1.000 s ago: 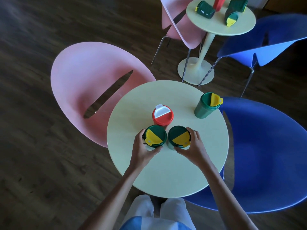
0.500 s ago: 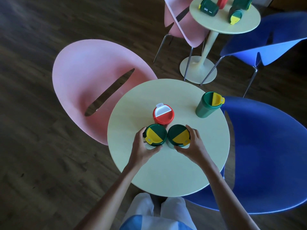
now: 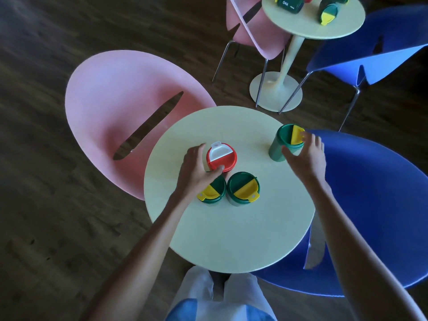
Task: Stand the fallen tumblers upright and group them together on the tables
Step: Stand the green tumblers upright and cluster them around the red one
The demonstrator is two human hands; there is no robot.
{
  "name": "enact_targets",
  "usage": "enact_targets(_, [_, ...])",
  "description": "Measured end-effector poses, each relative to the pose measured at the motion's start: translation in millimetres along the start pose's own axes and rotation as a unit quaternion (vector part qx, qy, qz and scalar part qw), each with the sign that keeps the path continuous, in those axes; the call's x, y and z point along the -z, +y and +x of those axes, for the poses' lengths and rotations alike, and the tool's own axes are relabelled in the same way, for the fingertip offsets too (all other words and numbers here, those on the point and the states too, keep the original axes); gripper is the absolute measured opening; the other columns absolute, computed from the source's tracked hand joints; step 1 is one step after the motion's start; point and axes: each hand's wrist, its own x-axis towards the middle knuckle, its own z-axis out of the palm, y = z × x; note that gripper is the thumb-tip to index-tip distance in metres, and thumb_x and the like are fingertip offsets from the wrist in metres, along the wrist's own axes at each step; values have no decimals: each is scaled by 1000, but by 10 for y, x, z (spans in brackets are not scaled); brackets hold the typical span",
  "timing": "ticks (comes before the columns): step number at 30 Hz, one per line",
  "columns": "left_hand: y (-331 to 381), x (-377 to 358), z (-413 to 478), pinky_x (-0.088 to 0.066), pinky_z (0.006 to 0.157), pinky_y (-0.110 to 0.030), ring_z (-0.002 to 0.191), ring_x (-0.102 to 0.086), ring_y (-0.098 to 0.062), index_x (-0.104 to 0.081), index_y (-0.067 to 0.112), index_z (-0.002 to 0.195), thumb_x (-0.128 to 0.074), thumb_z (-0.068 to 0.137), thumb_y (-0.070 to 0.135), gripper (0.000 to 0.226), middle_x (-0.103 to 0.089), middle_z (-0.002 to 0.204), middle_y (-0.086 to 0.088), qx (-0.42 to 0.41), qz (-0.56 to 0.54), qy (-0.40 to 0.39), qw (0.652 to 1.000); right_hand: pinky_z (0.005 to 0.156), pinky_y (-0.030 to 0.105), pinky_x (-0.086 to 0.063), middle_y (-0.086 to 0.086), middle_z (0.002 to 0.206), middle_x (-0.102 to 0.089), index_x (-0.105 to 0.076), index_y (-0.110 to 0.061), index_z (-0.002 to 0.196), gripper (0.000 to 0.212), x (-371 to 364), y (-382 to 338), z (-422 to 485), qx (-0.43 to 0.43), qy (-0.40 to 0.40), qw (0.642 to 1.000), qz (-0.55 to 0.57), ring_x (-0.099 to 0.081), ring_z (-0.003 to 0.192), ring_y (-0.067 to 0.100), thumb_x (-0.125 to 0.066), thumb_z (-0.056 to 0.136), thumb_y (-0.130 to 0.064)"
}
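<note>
On the near round table (image 3: 231, 239) a red tumbler (image 3: 222, 156) with a white lid stands upright. Two green tumblers with yellow lids, one on the left (image 3: 214, 191) and one on the right (image 3: 243, 187), stand side by side just in front of it. My left hand (image 3: 195, 169) wraps the red tumbler, thumb on its near rim and fingers along its left side. A further green tumbler (image 3: 286, 143) stands apart near the right edge. My right hand (image 3: 306, 155), blurred, is spread around it, thumb at its side.
A pink chair (image 3: 120, 107) is to the left of the table and a blue chair (image 3: 375, 205) to the right. A far table (image 3: 301, 26) holds fallen tumblers, among them a green one (image 3: 289, 4) and another with a yellow lid (image 3: 327, 12). Further chairs surround it.
Both hands let go of the two front green tumblers. My left hand moved up to the red tumbler. My right hand swung right and away to the lone green tumbler.
</note>
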Motion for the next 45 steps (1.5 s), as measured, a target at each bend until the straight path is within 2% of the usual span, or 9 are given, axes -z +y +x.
enact_targets(3, [61, -23, 268, -43, 96, -39, 122, -42, -25, -40, 21, 135, -67, 61, 57, 87, -48, 130, -5, 2, 79, -94, 992, 99, 52, -40, 17, 136, -38, -32, -12, 140, 87, -10, 63, 330, 1, -59, 996, -67, -34, 126, 35, -75, 71, -41])
enact_targets(7, [111, -66, 395, -45, 88, -38, 118, -46, -24, -33, 29, 135, -79, 61, 44, 89, -45, 131, 0, 22, 115, -164, 979, 107, 55, -29, 10, 156, -13, -13, -23, 149, 111, 23, 188, 722, 60, -233, 956, -169, -19, 140, 34, -82, 64, -40])
enact_targets(9, [147, -78, 416, -46, 88, -40, 118, -47, -23, -29, 29, 137, -81, 59, 44, 96, -44, 134, 1, 37, 115, -173, 978, 104, 53, -34, 9, 153, -22, -17, -25, 147, 109, -4, 228, 843, 60, -274, 942, -186, -26, 138, 33, -81, 63, -47])
enact_targets(12, [191, -99, 413, -48, 89, -42, 117, -48, -23, -26, 27, 139, -83, 56, 44, 102, -43, 134, 0, 44, 122, -176, 976, 90, 53, -47, 14, 139, -37, -29, -25, 139, 97, -66, 220, 877, 33, -250, 954, -162, -43, 123, 37, -79, 62, -54])
enact_targets(17, [175, -134, 398, -48, 86, -38, 114, -48, -22, -34, 27, 135, -83, 54, 40, 95, -47, 128, 0, 48, 99, -146, 983, 82, 48, -52, 17, 125, -42, -37, -27, 136, 88, -67, 165, 811, 20, -215, 972, -93, -50, 110, 39, -82, 62, -41])
enact_targets(23, [136, -72, 429, -47, 84, -35, 111, -48, -19, -39, 26, 129, -82, 51, 42, 90, -51, 123, 2, 53, 86, -103, 990, 91, 41, -47, 10, 129, -43, -40, -27, 137, 86, -91, -90, 653, 102, -246, 963, -47, -44, 119, 29, -82, 62, -31])
enact_targets(30, [107, 56, 505, -46, 86, -35, 116, -48, -22, -33, 23, 138, -80, 51, 44, 101, -50, 129, -2, 64, 92, -101, 989, 93, 42, -46, 3, 138, -42, -35, -29, 139, 88, -280, -483, 407, 203, -298, 932, -40, -40, 126, 25, -80, 63, -28])
enact_targets(40, [9, 3, 463, -51, 86, -38, 115, -48, -24, -32, 22, 137, -85, 54, 42, 100, -49, 128, -5, 71, 81, -98, 989, 96, 36, -42, -2, 146, -32, -25, -29, 144, 94, -477, -549, 317, 240, -371, 895, -65, -30, 133, 22, -78, 67, -18])
enact_targets(45, [-27, -2, 423, -50, 87, -42, 116, -46, -24, -28, 24, 139, -84, 57, 42, 101, -46, 129, -6, 61, 72, -100, 991, 104, 44, -40, 4, 154, -17, -20, -30, 146, 100, -469, -478, 269, 196, -359, 910, -69, -20, 141, 26, -81, 67, -37])
